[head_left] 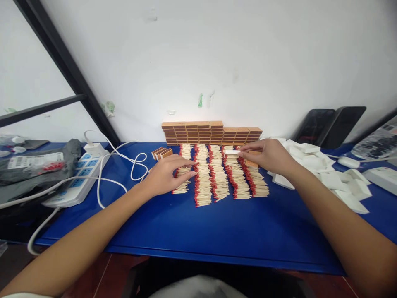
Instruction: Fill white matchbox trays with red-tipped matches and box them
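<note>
Several rows of red-tipped matches lie side by side on the blue table. My left hand rests flat on the leftmost row, fingers stretched out and touching the matches. My right hand pinches a small white matchbox tray over the rows on the right. A stack of brown matchbox sleeves stands against the wall behind the matches. Three more brown sleeves lie just left of the rows.
A heap of white matchbox trays lies at the right. A white power strip with looping white cables sits at the left beside a grey bag. Two dark phones lean on the wall.
</note>
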The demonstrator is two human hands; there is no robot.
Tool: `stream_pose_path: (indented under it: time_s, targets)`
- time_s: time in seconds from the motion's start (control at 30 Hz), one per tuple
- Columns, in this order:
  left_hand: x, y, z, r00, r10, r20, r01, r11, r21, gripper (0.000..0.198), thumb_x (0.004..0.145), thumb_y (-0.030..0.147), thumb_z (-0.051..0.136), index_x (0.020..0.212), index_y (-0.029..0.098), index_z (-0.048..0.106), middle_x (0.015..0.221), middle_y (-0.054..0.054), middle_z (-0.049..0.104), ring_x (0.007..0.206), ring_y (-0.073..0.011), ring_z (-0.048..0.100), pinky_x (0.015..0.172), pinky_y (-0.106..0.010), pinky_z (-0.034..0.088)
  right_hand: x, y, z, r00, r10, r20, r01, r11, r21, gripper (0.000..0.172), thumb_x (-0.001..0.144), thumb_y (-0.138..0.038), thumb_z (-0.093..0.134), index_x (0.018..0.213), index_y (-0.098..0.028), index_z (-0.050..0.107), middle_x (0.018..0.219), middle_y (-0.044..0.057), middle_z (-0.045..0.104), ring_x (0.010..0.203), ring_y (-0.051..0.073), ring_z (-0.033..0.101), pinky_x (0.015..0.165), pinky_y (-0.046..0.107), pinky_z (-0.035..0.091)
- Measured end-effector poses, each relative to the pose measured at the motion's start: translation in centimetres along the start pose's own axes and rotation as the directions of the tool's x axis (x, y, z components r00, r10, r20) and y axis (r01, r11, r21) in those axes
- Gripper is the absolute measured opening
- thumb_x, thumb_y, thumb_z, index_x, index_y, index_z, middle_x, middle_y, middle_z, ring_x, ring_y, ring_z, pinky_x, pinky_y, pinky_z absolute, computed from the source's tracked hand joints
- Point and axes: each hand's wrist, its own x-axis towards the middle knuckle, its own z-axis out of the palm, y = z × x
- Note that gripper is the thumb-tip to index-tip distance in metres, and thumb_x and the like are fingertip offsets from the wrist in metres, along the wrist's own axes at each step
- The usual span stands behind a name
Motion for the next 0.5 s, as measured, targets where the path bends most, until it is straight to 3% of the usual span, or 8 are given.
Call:
stream_pose_path:
  time_s: [0.5]
  targets:
    - [-0.20,-0.11,0.03,0.999,-0.024,0.026,0.024,1.000,0.008,0.028,0.101,0.040,0.070,0.117,0.018,0.076,0.095,-0.007,0.078,0.084,-0.0188,0.072,0.072,-0.032,0.057,0.11,0.44,0.61,0.993,-0.085,-0.076,0.080,0.994,-0.069,0.021,0.087,-0.044,0.073,0.094,-0.030,0.087,0.093,0.002,0.084,0.091,0.030,0.080,0.082,0.039,0.061]
